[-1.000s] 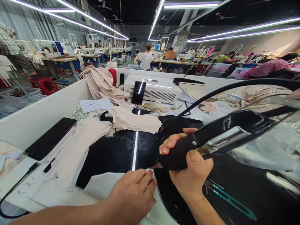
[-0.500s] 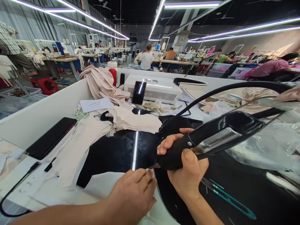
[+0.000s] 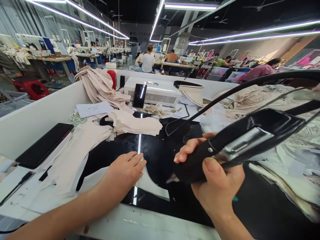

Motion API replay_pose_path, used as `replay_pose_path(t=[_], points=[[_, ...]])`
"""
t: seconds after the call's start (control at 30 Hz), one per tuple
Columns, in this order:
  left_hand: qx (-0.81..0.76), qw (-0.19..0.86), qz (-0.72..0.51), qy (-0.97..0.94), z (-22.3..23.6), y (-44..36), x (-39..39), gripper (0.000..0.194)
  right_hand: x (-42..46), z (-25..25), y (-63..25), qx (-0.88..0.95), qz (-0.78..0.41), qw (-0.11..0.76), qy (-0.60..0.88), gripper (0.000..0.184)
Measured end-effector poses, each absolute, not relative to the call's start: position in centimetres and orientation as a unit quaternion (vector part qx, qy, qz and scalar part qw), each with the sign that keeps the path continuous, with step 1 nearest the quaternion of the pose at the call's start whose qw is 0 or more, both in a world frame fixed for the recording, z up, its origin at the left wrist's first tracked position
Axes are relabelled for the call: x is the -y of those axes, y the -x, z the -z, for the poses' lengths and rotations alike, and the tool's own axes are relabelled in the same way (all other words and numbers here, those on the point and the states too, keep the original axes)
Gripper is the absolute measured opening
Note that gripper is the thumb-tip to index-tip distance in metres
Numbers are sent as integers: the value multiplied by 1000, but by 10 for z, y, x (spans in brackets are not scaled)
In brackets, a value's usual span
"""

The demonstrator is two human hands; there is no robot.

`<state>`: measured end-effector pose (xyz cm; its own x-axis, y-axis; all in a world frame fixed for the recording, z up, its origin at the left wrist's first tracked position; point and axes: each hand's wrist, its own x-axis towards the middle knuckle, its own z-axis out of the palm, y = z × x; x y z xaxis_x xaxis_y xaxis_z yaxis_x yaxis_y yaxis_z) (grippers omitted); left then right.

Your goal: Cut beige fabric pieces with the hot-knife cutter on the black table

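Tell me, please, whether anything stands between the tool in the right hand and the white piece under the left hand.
Nothing visible does: only the glossy black surface shows between the black tool in the right hand and the white piece. The left hand covers part of it.

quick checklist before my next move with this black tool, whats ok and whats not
1. Right hand gripping the black tool: ok, fingers and thumb around it.
2. Left hand on the white piece: ok, resting over it; pressure, cannot tell.
3. Left hand clear of the tool's tip: ok, a gap shows.
4. Tip touching the white piece: not ok, they are apart.
5. Cream fabric stack clear of the tool: ok.
6. Tool switched on: cannot tell.
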<state>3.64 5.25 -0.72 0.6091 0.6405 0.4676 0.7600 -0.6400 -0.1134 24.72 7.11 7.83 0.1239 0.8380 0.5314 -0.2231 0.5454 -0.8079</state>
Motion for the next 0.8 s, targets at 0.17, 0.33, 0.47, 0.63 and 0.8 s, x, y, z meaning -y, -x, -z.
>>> replay_pose_path(t=[0.17, 0.33, 0.47, 0.63, 0.8], points=[[330, 77, 260, 904, -12, -46, -37, 18, -56, -74, -253, 529, -379, 707, 278, 42], [247, 18, 285, 926, -4, -60, -26, 18, -52, -68, -255, 528, -371, 718, 260, 42], [224, 34, 297, 927, 5, -67, -28, 17, -53, -62, -254, 527, -376, 720, 248, 42], [227, 43, 284, 931, 7, -69, -30, 21, -56, -56, -253, 527, -371, 724, 247, 40], [243, 46, 253, 935, 6, -69, -31, 26, -57, -52, -253, 528, -379, 720, 244, 39]])
